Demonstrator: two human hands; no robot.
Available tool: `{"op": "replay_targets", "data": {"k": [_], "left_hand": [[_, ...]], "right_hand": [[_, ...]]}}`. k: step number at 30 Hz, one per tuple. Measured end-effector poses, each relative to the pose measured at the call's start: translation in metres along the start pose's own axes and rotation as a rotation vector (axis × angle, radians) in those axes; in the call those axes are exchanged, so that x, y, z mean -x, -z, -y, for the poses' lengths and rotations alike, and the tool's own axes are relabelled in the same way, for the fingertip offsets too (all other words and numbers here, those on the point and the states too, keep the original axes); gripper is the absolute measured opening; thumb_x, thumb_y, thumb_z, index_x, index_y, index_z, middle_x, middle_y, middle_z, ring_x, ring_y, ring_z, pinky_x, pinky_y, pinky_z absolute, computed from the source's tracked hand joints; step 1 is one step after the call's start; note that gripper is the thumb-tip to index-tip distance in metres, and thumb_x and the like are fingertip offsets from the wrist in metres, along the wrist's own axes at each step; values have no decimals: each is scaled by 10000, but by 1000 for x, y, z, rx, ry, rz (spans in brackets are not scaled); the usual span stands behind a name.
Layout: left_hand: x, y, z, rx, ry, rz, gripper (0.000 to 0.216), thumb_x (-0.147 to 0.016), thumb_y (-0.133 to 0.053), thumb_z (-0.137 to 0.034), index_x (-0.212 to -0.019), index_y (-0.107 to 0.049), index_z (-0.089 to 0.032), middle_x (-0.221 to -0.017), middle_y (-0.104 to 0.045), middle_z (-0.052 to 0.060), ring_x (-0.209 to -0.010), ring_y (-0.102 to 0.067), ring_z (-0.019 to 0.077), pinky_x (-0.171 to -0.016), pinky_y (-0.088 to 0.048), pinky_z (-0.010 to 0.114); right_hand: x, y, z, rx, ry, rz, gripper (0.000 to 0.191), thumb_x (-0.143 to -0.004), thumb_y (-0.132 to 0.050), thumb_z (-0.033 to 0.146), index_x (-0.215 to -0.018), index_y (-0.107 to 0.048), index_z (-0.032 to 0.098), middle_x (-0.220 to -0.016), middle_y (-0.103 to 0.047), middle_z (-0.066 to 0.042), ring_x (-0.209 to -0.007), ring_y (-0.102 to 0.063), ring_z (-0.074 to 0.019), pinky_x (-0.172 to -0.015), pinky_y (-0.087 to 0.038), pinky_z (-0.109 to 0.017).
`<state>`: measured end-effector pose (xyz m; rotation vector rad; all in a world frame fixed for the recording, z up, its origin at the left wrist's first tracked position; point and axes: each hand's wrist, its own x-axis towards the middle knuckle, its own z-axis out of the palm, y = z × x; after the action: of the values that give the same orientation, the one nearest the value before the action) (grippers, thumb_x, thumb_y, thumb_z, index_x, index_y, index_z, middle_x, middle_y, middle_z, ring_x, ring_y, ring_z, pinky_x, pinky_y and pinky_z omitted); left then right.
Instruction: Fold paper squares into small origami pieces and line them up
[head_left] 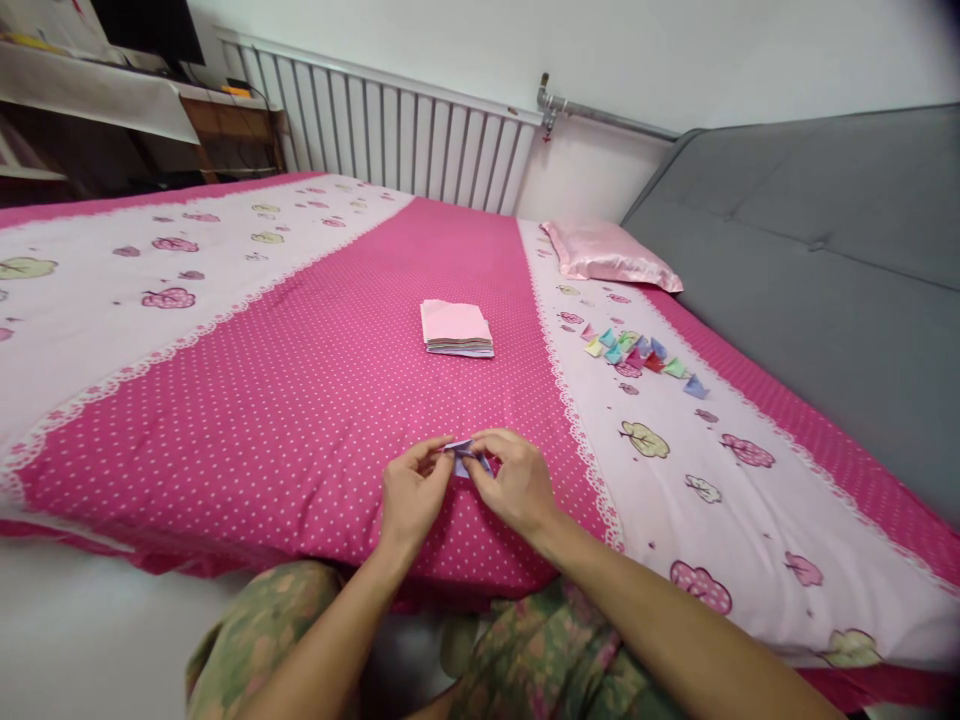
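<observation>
Both my hands meet near the front edge of the bed (300,400), over the pink dotted sheet. My left hand (411,492) and my right hand (512,484) pinch a small folded piece of pale purple paper (463,452) between their fingertips, just above the sheet. Farther back on the sheet lies a stack of square paper sheets (456,328) with a pink one on top. To the right, a cluster of several small folded paper pieces (637,353) in mixed colours rests on the white printed strip.
A pink satin pillow (609,255) lies at the far right by the grey padded headboard (825,270). A white radiator (390,135) lines the back wall, and a desk stands at the far left. My knees in green patterned fabric are below the bed edge.
</observation>
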<state>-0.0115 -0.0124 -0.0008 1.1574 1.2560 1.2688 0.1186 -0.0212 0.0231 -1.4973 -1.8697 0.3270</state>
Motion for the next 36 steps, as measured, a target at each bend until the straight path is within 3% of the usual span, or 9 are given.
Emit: {"op": "replay_targets", "data": {"k": [6, 12, 26, 36], "left_hand": [[-2, -3, -6, 282, 179, 25, 224, -618, -665, -250, -793, -646, -113, -735, -669, 40, -568, -578, 91, -508, -474, 190], [-2, -1, -5, 300, 251, 71, 262, -608, -689, -275, -801, -653, -103, -718, -665, 54, -586, -598, 113, -477, -469, 188], [-2, -2, -4, 251, 226, 93, 246, -649, -671, -336, -710, -664, -97, -683, -667, 63, -534, -574, 88, -460, -445, 154], [-3, -1, -2, 229, 244, 102, 296, -642, -677, -341, -799, -676, -91, -701, -672, 76, -524, -571, 88, -457, -437, 161]], "right_hand": [[2, -1, 0, 27, -38, 60, 83, -759, -549, 207, -776, -630, 204, -802, -642, -17, -721, -573, -143, -680, -433, -244], [2, -1, 0, 16, -43, 54, 89, -752, -574, 224, -786, -655, 207, -808, -650, -23, -729, -580, -143, -686, -432, -244], [1, -1, -2, -27, -59, 67, 95, -751, -601, 227, -727, -693, 225, -846, -675, -13, -737, -602, -146, -671, -434, -251], [1, -3, -4, -14, -99, 92, 105, -747, -597, 259, -728, -693, 223, -853, -674, -14, -730, -600, -152, -649, -437, -253]]}}
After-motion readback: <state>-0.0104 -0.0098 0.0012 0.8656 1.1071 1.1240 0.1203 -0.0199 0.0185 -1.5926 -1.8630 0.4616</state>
